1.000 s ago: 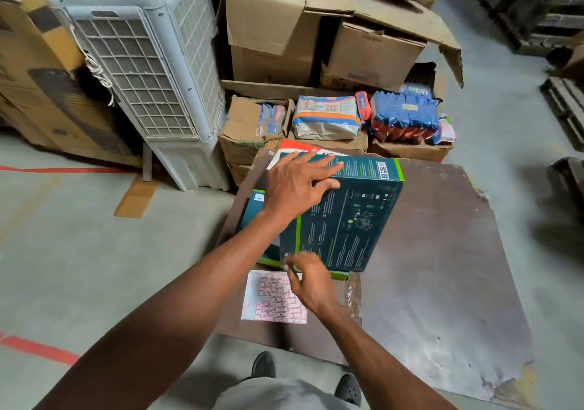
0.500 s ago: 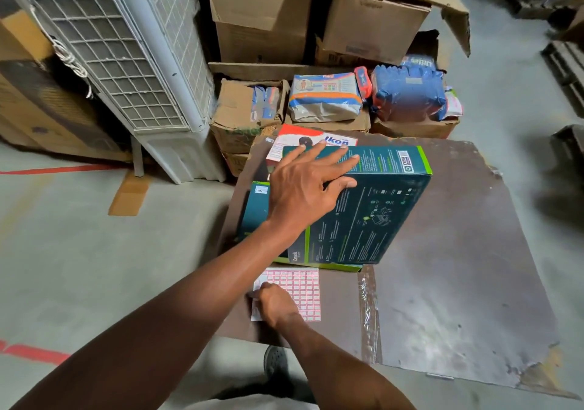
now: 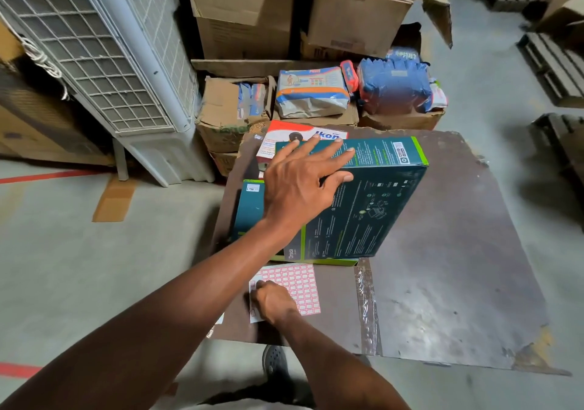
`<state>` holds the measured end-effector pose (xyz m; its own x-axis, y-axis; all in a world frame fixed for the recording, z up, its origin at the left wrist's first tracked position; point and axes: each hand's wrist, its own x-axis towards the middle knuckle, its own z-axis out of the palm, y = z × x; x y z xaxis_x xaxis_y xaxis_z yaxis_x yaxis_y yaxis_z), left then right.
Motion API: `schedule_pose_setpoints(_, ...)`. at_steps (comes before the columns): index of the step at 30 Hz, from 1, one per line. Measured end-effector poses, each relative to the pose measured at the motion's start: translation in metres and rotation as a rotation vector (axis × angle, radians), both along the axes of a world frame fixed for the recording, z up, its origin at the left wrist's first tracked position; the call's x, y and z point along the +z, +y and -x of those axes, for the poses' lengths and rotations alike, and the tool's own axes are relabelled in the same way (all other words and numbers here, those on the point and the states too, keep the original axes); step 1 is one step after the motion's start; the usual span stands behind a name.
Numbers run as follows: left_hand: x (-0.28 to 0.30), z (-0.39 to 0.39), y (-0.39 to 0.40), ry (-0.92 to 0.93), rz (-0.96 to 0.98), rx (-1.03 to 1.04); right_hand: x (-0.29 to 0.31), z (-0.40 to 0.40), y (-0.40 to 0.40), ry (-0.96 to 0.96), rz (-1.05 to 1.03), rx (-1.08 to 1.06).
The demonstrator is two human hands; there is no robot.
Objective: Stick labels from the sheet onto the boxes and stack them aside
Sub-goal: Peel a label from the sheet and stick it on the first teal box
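A dark teal box (image 3: 379,207) with a green edge lies skewed on top of another teal box (image 3: 249,210) on the brown board (image 3: 448,270). My left hand (image 3: 303,188) presses flat on the upper box's top left part, fingers spread and straight. Behind them lies a red and white box (image 3: 303,133), partly hidden by my fingers. The label sheet (image 3: 300,283), white with rows of pink-bordered labels, lies on the board just in front of the boxes. My right hand (image 3: 275,302) rests on the sheet's left side, fingers curled, fingertips pinching at a label near its left edge.
A white air cooler (image 3: 104,62) stands at the left. Cardboard cartons (image 3: 357,21) and packs of goods (image 3: 311,92) crowd the back edge of the board. My shoe (image 3: 275,362) shows below the board's near edge. Dark pallets (image 3: 553,62) lie at the right.
My right hand has moved from the teal box's near edge down and left onto the label sheet's left side. My left hand has stayed pressed on the upper box.
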<state>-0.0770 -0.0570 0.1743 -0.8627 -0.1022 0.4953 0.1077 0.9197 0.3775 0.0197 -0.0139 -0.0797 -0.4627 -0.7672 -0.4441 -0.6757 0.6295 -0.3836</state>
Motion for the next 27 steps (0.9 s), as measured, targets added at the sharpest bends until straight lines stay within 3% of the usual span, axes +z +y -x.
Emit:
schedule_pose_setpoints(9,0.001,0.001,-0.001,0.009,0.016,-0.004,0.007,0.005,-0.009,-0.002,-0.008,0.026)
schedule_pose_setpoints(18,0.003,0.003,-0.002,0.010,0.015,-0.002,0.015,0.011,0.001,-0.148,-0.001,-0.060)
schedule_pose_setpoints(23,0.004,0.002,-0.001,0.009,0.015,0.009,0.012,0.010,0.013,-0.316,0.042,-0.216)
schedule_pose_setpoints(27,0.005,-0.001,0.000,-0.009,0.027,0.013,0.014,0.013,0.025,-0.473,0.241,-0.451)
